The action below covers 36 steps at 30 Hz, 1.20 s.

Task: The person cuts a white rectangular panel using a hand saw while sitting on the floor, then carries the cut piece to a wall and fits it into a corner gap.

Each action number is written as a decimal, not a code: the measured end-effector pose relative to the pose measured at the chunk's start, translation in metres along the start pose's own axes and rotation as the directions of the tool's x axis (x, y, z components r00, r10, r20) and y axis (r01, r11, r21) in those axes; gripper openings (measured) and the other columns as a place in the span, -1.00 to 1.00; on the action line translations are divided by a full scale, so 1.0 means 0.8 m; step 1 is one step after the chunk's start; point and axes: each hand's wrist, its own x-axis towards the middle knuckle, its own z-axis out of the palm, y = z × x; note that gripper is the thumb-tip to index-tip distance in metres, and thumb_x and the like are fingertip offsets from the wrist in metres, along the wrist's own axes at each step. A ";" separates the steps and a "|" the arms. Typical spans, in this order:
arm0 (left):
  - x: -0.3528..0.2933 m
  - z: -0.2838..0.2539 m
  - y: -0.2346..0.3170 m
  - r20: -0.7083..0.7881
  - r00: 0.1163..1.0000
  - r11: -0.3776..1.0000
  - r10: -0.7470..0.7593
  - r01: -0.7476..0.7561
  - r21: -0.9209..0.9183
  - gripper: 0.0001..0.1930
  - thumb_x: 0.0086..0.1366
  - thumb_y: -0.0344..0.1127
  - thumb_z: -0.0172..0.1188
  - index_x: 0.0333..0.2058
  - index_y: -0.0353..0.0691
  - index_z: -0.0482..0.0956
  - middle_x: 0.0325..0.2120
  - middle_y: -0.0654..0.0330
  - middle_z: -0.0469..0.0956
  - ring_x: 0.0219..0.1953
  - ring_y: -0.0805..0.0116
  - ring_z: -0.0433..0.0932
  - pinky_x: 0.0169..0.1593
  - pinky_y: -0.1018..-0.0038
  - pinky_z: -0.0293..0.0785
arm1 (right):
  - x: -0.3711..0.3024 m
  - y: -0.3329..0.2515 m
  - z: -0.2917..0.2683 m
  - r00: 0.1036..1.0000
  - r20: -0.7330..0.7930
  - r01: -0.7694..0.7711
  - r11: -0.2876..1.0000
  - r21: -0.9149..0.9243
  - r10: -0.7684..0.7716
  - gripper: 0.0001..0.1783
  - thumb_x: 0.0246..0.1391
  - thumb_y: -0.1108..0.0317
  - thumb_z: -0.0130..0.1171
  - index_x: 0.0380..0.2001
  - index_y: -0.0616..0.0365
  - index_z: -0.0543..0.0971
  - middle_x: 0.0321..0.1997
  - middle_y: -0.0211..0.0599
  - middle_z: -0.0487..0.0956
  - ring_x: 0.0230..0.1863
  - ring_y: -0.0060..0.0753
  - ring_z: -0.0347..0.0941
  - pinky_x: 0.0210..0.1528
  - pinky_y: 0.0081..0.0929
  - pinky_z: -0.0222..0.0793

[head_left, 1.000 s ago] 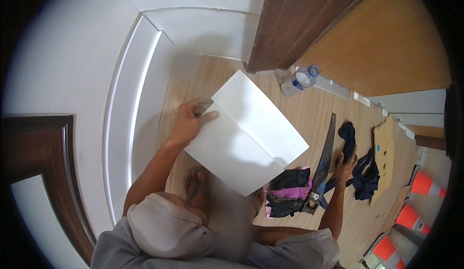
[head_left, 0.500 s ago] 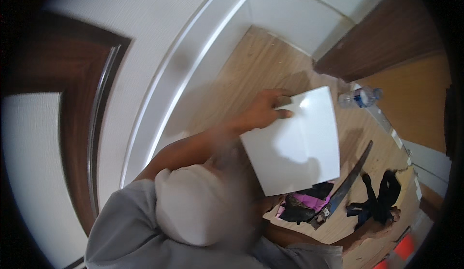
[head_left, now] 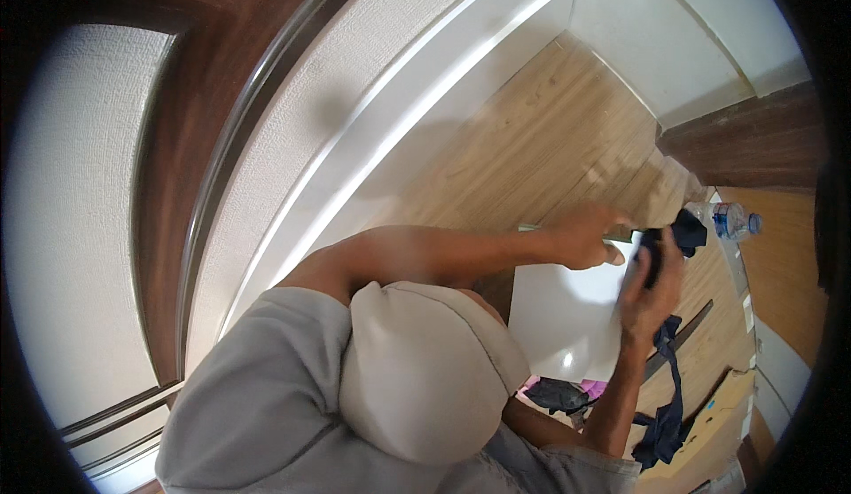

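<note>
Down on the wooden floor, close to the white baseboard, we now have both hands at the far edge of the white flat bag. A second ago only our left hand held that white piece up while our right hand rested far off on the dark clothes on the floor; now the right hand has come up and is closed around a dark navy garment, with a strip of it hanging down past the wrist toward the floor. The left hand pinches the bag's upper edge, fingers curled over it, thumb side hidden from us. We judge that the garment has been picked up and brought to the bag's edge, so the two things now meet where before they lay well apart.

Much is hard to read. We cannot tell whether the bag's edge is an open mouth or a closed one, nor whether the garment touches it or just hovers beside it. Our knee blocks the bag's near corner. A plastic bottle lies by the dark door frame, and a pink-and-black bundle peeks out below the bag, mostly covered.
</note>
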 end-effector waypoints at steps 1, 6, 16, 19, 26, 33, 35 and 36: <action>0.001 0.000 0.000 -0.006 1.000 0.999 0.010 -0.009 0.041 -0.44 0.08 -0.19 0.49 0.08 -0.21 0.65 -0.08 -0.14 0.67 0.02 -0.16 0.62 0.11 0.12 0.50 | 0.003 -0.002 -0.002 0.994 0.082 0.067 0.998 -0.005 -0.066 -0.70 0.24 0.52 0.23 0.04 0.18 0.65 0.00 -0.10 0.62 0.04 -0.04 0.56 0.13 -0.18 0.48; -0.007 -0.010 0.006 0.002 0.999 0.998 -0.034 0.033 0.048 -0.40 0.08 -0.17 0.49 0.12 -0.21 0.64 -0.06 -0.18 0.66 0.03 -0.16 0.62 0.09 0.10 0.50 | 0.009 -0.011 -0.004 0.973 -0.049 -0.226 0.974 0.000 0.225 -0.65 0.20 0.53 0.27 0.07 0.11 0.66 -0.04 -0.15 0.61 -0.01 -0.11 0.58 0.03 -0.24 0.51; -0.010 -0.011 0.018 0.095 0.995 0.997 -0.008 0.001 0.082 -0.42 0.10 -0.17 0.48 0.12 -0.20 0.64 -0.03 -0.16 0.65 0.05 -0.17 0.61 0.10 0.08 0.49 | -0.004 -0.016 -0.009 0.996 0.067 -0.055 0.994 -0.097 0.062 -0.57 0.09 0.56 0.32 0.05 0.05 0.70 -0.04 -0.25 0.60 -0.03 -0.19 0.59 -0.01 -0.29 0.56; -0.009 -0.002 0.005 0.104 0.994 0.998 0.026 -0.032 0.048 -0.44 0.13 -0.13 0.46 0.11 -0.18 0.65 -0.03 -0.15 0.65 0.05 -0.16 0.61 0.11 0.08 0.49 | -0.013 -0.007 -0.009 0.992 0.012 -0.124 0.978 -0.167 0.128 -0.57 0.07 0.58 0.34 0.03 0.01 0.71 -0.03 -0.22 0.60 -0.02 -0.17 0.59 0.00 -0.26 0.56; -0.019 -0.011 -0.007 0.183 0.981 0.993 0.061 -0.078 0.088 -0.38 0.12 -0.10 0.47 0.17 -0.14 0.60 0.07 -0.11 0.62 0.01 -0.10 0.63 0.15 0.12 0.50 | -0.042 0.053 -0.103 0.878 -0.312 -0.451 0.843 -0.292 0.362 -0.80 0.18 0.52 0.29 -0.12 0.16 0.73 -0.15 -0.15 0.63 -0.15 -0.12 0.61 -0.05 -0.27 0.54; -0.029 -0.024 0.012 0.217 0.971 0.991 -0.100 0.117 -0.068 -0.44 0.16 -0.35 0.41 0.18 -0.23 0.59 -0.05 -0.03 0.70 -0.12 0.19 0.67 0.01 0.29 0.54 | -0.046 -0.037 -0.161 0.896 -0.130 -0.358 0.864 0.353 0.424 -0.71 0.13 0.51 0.35 -0.05 0.21 0.70 -0.11 -0.12 0.67 -0.01 -0.19 0.60 0.11 -0.34 0.47; -0.028 -0.019 0.012 0.221 0.970 0.992 -0.097 0.112 -0.054 -0.44 0.17 -0.35 0.42 0.18 -0.26 0.59 -0.07 -0.05 0.71 -0.14 0.23 0.67 0.00 0.31 0.54 | -0.028 -0.048 -0.113 0.963 0.010 -0.268 0.955 0.130 0.269 -0.64 0.08 0.50 0.38 -0.01 0.19 0.69 -0.08 -0.14 0.64 -0.01 -0.09 0.58 0.11 -0.29 0.48; -0.027 -0.017 0.011 0.213 0.973 0.995 -0.087 0.096 -0.030 -0.45 0.17 -0.36 0.43 0.17 -0.28 0.59 -0.08 -0.05 0.71 -0.14 0.24 0.67 0.00 0.32 0.54 | -0.022 -0.046 -0.083 0.985 0.000 -0.173 0.981 0.091 0.173 -0.61 0.04 0.50 0.38 0.00 0.17 0.69 -0.06 -0.15 0.62 -0.01 -0.07 0.56 0.08 -0.27 0.49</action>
